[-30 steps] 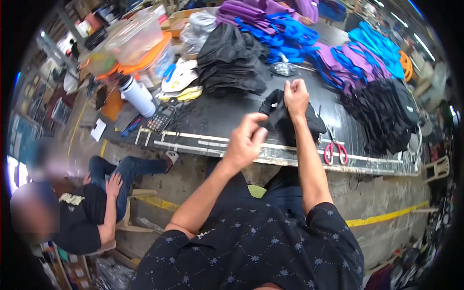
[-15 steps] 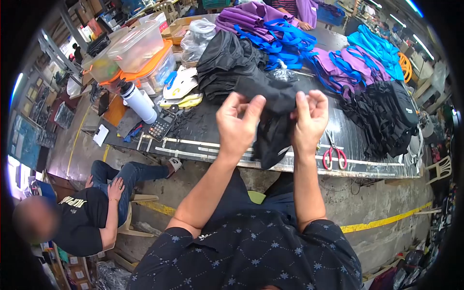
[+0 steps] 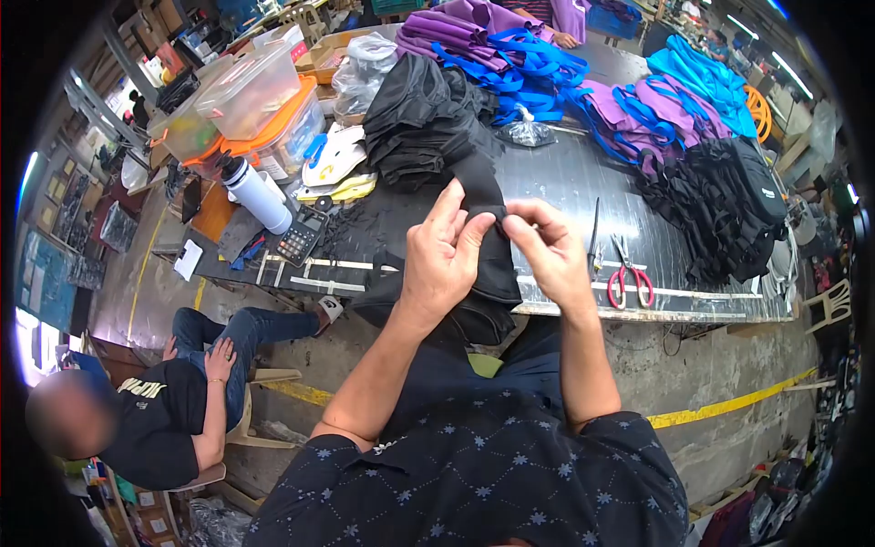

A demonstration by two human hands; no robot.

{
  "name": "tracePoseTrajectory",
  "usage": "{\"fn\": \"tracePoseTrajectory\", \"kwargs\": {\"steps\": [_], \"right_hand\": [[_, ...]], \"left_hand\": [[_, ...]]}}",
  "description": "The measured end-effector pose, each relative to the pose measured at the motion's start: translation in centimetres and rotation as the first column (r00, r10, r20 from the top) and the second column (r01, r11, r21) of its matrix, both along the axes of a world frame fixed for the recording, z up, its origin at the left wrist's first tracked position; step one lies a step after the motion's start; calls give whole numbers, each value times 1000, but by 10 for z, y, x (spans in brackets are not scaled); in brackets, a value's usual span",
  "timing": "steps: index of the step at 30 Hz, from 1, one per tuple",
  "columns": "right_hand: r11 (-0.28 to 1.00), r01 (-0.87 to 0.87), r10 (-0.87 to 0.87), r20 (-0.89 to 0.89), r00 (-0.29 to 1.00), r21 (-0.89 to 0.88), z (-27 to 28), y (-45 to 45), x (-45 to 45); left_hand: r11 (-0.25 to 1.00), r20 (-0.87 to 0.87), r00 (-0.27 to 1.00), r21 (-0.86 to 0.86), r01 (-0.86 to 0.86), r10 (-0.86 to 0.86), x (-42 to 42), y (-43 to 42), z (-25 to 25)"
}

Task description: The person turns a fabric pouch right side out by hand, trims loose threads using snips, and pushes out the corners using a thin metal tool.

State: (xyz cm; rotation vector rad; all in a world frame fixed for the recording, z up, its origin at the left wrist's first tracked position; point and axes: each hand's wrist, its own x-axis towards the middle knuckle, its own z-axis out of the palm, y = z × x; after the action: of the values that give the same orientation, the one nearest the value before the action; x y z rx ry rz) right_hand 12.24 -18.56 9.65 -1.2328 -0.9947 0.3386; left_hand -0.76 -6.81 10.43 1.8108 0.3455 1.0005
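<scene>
My left hand [image 3: 439, 260] pinches a black fabric piece [image 3: 492, 264] between thumb and fingers. My right hand [image 3: 551, 253] grips the same piece's edge, its fingertips close to my left thumb. The fabric rises above my fingers as a flat strip and drapes below over the table's front edge, partly behind my left hand and wrist. Just beyond lies a heap of folded black fabric pieces [image 3: 424, 118]. Right of my right hand are red-handled scissors [image 3: 629, 283] and a thin dark pointed tool [image 3: 595, 237].
On the dark table [image 3: 556, 173] stand a white bottle [image 3: 260, 196], a calculator [image 3: 301, 235] and clear bins [image 3: 251, 87]. Purple fabric with blue straps [image 3: 538, 68] and black bags [image 3: 720, 214] lie farther off. A person [image 3: 164, 410] sits at left; another stands across the table.
My hands have come closer together. The black fabric, earlier stretched between them, now hangs lower and spreads leftward over the table edge. The thin tool beside the scissors has come into view.
</scene>
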Motion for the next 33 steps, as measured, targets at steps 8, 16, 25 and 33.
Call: {"fn": "tracePoseTrajectory", "kwargs": {"steps": [8, 16, 25, 33], "right_hand": [[990, 2, 39, -294, 955, 139, -30, 13, -11], [969, -211, 148, -375, 915, -130, -20, -18, 1], [968, -230, 185, -334, 924, -98, -38, -26, 0], [328, 817, -274, 781, 562, -473, -119, -76, 80]], "left_hand": [[939, 126, 983, -301, 167, -134, -8, -19, -27], [944, 82, 975, -247, 220, -206, -9, -35, -34], [823, -215, 821, -364, 435, -529, -21, -33, -34], [897, 148, 980, -403, 181, -131, -27, 25, 13]]}}
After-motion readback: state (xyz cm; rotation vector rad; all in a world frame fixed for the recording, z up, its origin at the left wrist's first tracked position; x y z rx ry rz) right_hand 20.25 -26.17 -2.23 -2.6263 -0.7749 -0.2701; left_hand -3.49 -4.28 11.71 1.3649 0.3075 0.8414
